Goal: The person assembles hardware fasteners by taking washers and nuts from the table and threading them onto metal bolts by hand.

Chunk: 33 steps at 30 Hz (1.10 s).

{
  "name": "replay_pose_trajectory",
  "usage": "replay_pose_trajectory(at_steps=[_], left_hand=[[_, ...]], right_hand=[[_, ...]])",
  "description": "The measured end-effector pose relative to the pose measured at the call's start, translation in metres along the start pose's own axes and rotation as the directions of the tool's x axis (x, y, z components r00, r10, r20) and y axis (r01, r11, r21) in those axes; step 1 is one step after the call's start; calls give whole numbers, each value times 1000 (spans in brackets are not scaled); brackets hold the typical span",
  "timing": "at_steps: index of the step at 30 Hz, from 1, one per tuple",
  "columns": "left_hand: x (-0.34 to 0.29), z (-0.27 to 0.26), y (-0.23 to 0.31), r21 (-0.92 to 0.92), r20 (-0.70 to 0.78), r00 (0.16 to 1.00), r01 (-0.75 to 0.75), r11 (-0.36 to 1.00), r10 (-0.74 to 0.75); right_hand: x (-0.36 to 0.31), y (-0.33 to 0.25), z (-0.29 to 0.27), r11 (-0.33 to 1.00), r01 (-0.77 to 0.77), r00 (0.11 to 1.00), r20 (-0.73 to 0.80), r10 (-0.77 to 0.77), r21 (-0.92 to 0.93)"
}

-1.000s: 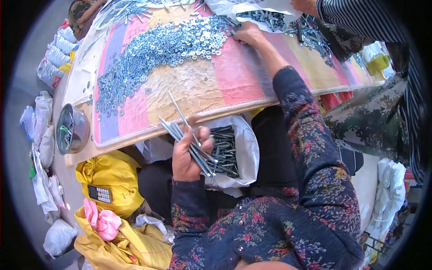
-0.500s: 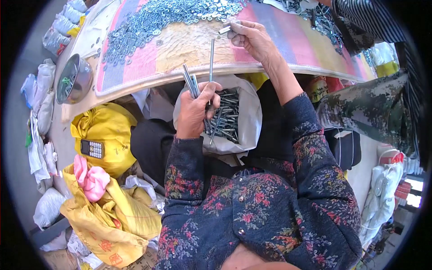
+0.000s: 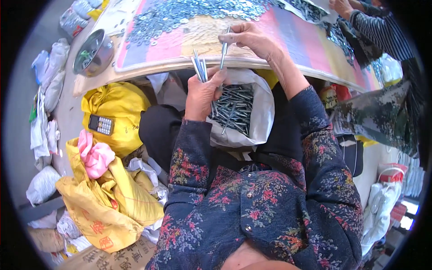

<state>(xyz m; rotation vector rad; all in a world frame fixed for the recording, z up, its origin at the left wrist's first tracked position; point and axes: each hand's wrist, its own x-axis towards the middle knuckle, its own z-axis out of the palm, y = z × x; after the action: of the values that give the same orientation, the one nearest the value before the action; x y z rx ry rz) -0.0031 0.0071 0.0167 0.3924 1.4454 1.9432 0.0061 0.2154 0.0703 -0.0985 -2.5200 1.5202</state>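
Observation:
My left hand [image 3: 200,98] is closed around several thin metal rods [image 3: 199,67] that stick up out of the fist. One more rod [image 3: 222,58] stands upright, pinched between its thumb and fingers. At that rod's top, my right hand [image 3: 253,39] pinches a short shiny metal sleeve [image 3: 225,39]; sleeve and rod line up and seem to meet, though how far one sits inside the other I cannot tell. Below the hands, a white sack [image 3: 264,108] gapes between my knees, full of loose metal rods or bolts [image 3: 233,109].
Ahead is a table with a striped cloth [image 3: 155,54], heaped with washers [image 3: 180,20]. A metal bowl [image 3: 96,56] stands at its left edge. Yellow bags [image 3: 130,103], one bearing a phone [image 3: 101,124], lie at left. Another person's striped sleeve [image 3: 378,29] is at far right.
My right hand has brought the sleeve over to the top of the upright rod; before, they were apart. My left hand has risen slightly, and the whole view has shifted.

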Motion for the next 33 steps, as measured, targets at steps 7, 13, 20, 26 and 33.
replay_pose_trajectory(at_steps=[7,13,20,26,33], left_hand=[[-15,-31,4,-572,54,998,42,819,-13],[-10,-42,14,-436,-117,993,-50,898,-1],[-4,-39,11,-318,-136,990,-5,948,-40],[-2,-28,10,-234,-78,996,15,972,-34],[-1,-17,5,-301,100,988,141,943,-116]], right_hand=[[-8,-22,74,938,-237,900,420,115,252],[95,10,73,864,16,925,-321,-205,-503],[114,20,97,723,-148,945,-311,-96,-675],[48,0,72,961,-158,927,-301,224,228],[22,2,60,962,144,891,-454,-25,230]])
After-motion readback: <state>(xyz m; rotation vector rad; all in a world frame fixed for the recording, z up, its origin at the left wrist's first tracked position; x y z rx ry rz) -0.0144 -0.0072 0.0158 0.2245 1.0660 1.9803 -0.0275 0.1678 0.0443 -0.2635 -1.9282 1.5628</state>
